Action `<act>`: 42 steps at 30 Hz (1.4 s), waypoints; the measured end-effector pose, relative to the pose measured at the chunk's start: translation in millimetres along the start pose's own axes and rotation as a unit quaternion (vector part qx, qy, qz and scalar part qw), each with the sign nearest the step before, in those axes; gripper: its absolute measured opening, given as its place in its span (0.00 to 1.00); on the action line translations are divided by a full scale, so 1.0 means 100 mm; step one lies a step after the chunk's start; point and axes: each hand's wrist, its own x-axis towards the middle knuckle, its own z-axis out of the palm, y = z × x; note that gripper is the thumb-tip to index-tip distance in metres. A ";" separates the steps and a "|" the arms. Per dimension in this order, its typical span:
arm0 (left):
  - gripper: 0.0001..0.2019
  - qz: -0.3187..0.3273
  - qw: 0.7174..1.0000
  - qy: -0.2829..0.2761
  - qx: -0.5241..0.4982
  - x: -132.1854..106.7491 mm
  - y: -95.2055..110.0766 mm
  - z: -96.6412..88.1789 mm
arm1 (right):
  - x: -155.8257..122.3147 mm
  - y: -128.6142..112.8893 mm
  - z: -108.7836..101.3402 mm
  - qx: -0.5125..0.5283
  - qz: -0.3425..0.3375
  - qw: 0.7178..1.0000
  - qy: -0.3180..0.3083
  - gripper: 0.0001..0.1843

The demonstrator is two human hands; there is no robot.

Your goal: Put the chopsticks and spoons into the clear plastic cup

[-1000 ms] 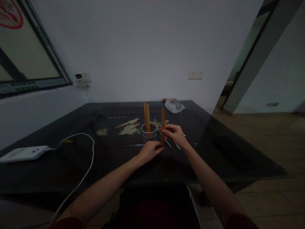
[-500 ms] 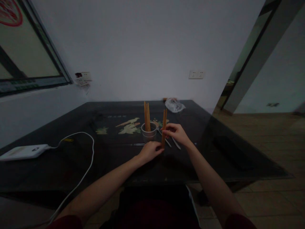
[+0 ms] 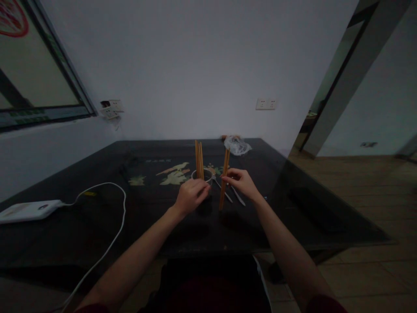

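Observation:
A bundle of wooden chopsticks (image 3: 224, 178) is pinched in my right hand (image 3: 244, 183), nearly upright with a slight lean, its lower end close to the tabletop. To its left stands a cup (image 3: 208, 170) with a pale rim, holding several more chopsticks (image 3: 199, 161) upright. My left hand (image 3: 191, 194) is in front of the cup, fingers curled together and covering most of its body. Whether those fingers touch the cup or hold anything is hidden. Two slim light-coloured utensils (image 3: 239, 196), their kind unclear, lie behind and beside my right hand.
The dark table (image 3: 156, 234) has a bird and flower picture on its top. A crumpled clear plastic bag (image 3: 237, 145) lies near the wall. On the left, a white device (image 3: 31, 211) trails a white cable (image 3: 123, 213) across the table and over its front edge.
My left hand has left the lower end of the held chopsticks and moved left and up to the front of the cup. The chopsticks in my right hand now tilt slightly.

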 end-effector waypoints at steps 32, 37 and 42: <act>0.47 -0.255 0.908 -0.122 -0.310 -0.05 -0.80 0.35 | 0.02 0.02 -0.05 0.042 0.018 0.997 0.068 0.17; 0.43 -0.257 0.905 -0.100 -0.323 -0.08 -0.83 0.43 | 0.04 0.03 -0.07 0.089 0.016 0.989 0.118 0.17; 0.42 -0.268 0.901 -0.102 -0.324 -0.10 -0.85 0.47 | 0.18 -0.10 -0.09 0.144 -0.031 0.965 0.218 0.15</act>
